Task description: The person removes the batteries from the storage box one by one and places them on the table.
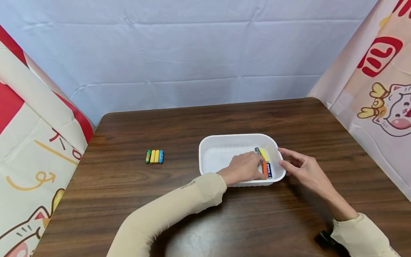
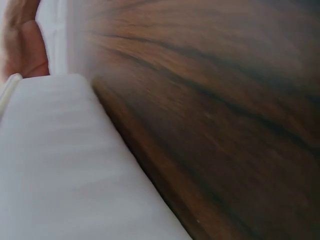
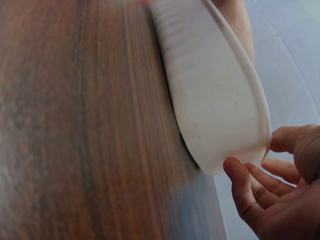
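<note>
Left hand [image 1: 244, 166]: lowered into the white plastic tray [image 1: 216, 157]; fingers bent, thumb and forefinger a narrow gap apart, apparently pinching the orange battery [image 1: 264, 168].
Right hand [image 1: 306, 172]: half-curled, gripping the tray's near end wall.
Adjacent batteries: dark grey [image 1: 257, 151], yellow [image 1: 264, 155] and navy blue [image 1: 269, 170], between the hands.
Row of four batteries [image 1: 156, 156]: on the counter [image 1: 179, 207], well to the left of the left hand.
Slip hazard: the orange battery may roll or knock its neighbours if fingertip pressure is uneven.
Tilt hazard: the tray may tip if the right hand lifts its wall.
Right wrist view: shows fingers against the outer wall, hidden from the head view.
Head view: alone shows the batteries.
</note>
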Action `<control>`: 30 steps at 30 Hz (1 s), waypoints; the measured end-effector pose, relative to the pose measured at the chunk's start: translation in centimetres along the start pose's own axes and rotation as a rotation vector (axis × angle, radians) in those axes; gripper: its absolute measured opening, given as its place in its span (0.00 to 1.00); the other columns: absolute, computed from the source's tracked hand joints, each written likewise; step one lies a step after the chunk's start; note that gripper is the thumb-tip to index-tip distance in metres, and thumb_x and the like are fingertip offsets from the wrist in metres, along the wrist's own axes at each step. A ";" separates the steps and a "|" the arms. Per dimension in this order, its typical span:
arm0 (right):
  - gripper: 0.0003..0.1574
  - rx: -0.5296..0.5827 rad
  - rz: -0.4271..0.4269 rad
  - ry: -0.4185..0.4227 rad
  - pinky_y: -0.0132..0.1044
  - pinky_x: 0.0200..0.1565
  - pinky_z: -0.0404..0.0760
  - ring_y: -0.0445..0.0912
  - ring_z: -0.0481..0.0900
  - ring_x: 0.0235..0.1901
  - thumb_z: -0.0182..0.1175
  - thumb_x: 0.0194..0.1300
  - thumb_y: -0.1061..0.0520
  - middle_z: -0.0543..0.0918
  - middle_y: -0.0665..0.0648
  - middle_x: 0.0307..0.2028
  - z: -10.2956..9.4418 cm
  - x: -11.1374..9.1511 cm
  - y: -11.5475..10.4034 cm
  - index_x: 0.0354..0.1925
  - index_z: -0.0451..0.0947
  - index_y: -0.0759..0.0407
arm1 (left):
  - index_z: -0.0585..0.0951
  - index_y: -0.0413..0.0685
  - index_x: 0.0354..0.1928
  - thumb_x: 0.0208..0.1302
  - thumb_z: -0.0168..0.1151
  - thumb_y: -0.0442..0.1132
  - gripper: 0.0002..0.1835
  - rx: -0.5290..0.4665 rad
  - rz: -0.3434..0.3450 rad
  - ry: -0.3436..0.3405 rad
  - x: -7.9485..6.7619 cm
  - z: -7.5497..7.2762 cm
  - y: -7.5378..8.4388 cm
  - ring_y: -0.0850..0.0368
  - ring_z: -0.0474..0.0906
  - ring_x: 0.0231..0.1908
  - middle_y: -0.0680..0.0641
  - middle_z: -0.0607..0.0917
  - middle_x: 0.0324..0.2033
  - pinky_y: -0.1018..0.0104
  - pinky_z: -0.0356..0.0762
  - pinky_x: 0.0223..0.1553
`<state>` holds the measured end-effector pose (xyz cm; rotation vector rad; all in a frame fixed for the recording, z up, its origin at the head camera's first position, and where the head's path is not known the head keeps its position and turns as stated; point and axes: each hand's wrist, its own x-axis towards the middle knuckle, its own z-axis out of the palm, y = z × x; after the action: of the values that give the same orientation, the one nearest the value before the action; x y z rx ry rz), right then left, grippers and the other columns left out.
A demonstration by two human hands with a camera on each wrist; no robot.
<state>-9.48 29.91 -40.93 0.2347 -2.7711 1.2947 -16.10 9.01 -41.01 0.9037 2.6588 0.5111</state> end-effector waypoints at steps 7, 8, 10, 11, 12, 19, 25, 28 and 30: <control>0.28 0.002 0.000 -0.001 0.36 0.26 0.79 0.47 0.81 0.27 0.63 0.75 0.55 0.83 0.55 0.28 0.0 0.0 0.1 0.68 0.75 0.64 | 0.85 0.60 0.48 0.60 0.72 0.54 0.16 -0.077 -0.011 0.061 -0.6 -0.8 -0.4 0.66 0.74 0.28 0.62 0.78 0.30 0.70 0.70 0.27; 0.28 0.001 0.001 -0.002 0.35 0.27 0.78 0.47 0.80 0.27 0.63 0.75 0.55 0.83 0.56 0.29 0.0 0.0 0.1 0.68 0.75 0.64 | 0.85 0.61 0.46 0.59 0.72 0.53 0.15 -0.084 -0.010 0.070 -0.7 -1.0 -0.4 0.66 0.73 0.29 0.62 0.78 0.30 0.70 0.70 0.27; 0.29 -0.001 0.004 -0.002 0.35 0.27 0.79 0.47 0.80 0.27 0.64 0.75 0.55 0.83 0.56 0.29 0.0 0.0 0.1 0.68 0.75 0.64 | 0.84 0.62 0.43 0.58 0.72 0.53 0.13 -0.099 -0.005 0.087 -1.1 -1.4 -0.6 0.67 0.73 0.29 0.63 0.78 0.32 0.71 0.70 0.27; 0.29 -0.003 0.006 -0.001 0.35 0.27 0.78 0.47 0.80 0.27 0.64 0.75 0.55 0.83 0.56 0.29 0.0 0.0 0.1 0.68 0.75 0.64 | 0.84 0.61 0.43 0.58 0.72 0.52 0.13 -0.109 -0.002 0.096 -1.3 -1.7 -0.7 0.67 0.73 0.30 0.63 0.78 0.33 0.71 0.70 0.28; 0.29 -0.004 0.008 -0.001 0.35 0.27 0.78 0.47 0.80 0.27 0.64 0.75 0.55 0.83 0.56 0.30 0.0 0.0 0.1 0.68 0.75 0.65 | 0.84 0.61 0.43 0.57 0.73 0.52 0.13 -0.122 0.000 0.105 -1.5 -2.0 -0.8 0.67 0.73 0.31 0.62 0.79 0.34 0.71 0.70 0.28; 0.30 -0.009 0.025 0.000 0.34 0.27 0.77 0.48 0.80 0.28 0.63 0.75 0.54 0.83 0.58 0.31 0.0 0.0 0.0 0.69 0.74 0.65 | 0.84 0.57 0.54 0.56 0.74 0.49 0.23 -0.178 0.009 0.164 -3.5 -4.3 -2.2 0.66 0.73 0.34 0.61 0.81 0.38 0.72 0.70 0.32; 0.30 0.006 0.034 -0.002 0.35 0.28 0.79 0.44 0.80 0.28 0.64 0.75 0.54 0.85 0.60 0.35 0.0 -0.1 0.0 0.69 0.74 0.64 | 0.84 0.60 0.49 0.56 0.73 0.50 0.18 -0.213 0.007 0.215 -5.6 -5.9 -4.5 0.70 0.77 0.35 0.59 0.83 0.41 0.69 0.73 0.32; 0.30 0.010 0.038 -0.005 0.35 0.28 0.78 0.43 0.80 0.29 0.64 0.75 0.54 0.85 0.60 0.34 0.0 -0.1 0.0 0.70 0.74 0.64 | 0.83 0.60 0.49 0.58 0.72 0.49 0.17 -0.252 -0.008 0.232 -6.9 -6.7 -5.9 0.68 0.79 0.36 0.56 0.84 0.44 0.65 0.75 0.33; 0.30 0.011 0.039 -0.004 0.35 0.28 0.78 0.44 0.80 0.28 0.64 0.75 0.54 0.84 0.59 0.33 0.0 -0.1 0.0 0.70 0.74 0.64 | 0.83 0.59 0.50 0.58 0.72 0.49 0.18 -0.283 -0.021 0.246 -7.7 -7.1 -6.9 0.66 0.79 0.38 0.55 0.84 0.45 0.63 0.76 0.35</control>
<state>-9.37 29.94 -40.92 0.1850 -2.7868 1.3196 -16.47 -2.61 -36.33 0.7699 2.7069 1.0219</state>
